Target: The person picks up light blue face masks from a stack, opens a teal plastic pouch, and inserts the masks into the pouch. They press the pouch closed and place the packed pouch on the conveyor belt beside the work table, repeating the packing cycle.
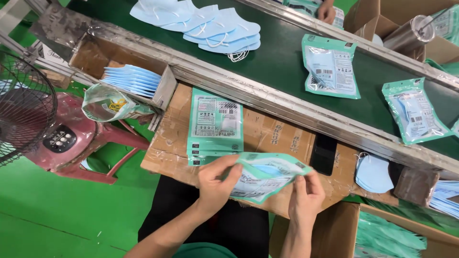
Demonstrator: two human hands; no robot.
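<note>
Both hands grip one teal mask pouch (267,179).
L hand (216,179) pinches its left edge, R hand (306,193) its right, fingers closed; pouch stack (215,125) lies just beyond on cardboard desk (267,136).

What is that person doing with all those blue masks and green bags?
A person sits at a cardboard-covered work surface beside a green conveyor belt. Both hands, left hand and right hand, hold a green pouch with a blue mask inside. A stack of flat pouches lies just ahead of the hands. Filled pouches and loose blue masks lie on the belt. Another person's hand shows at the far side.
</note>
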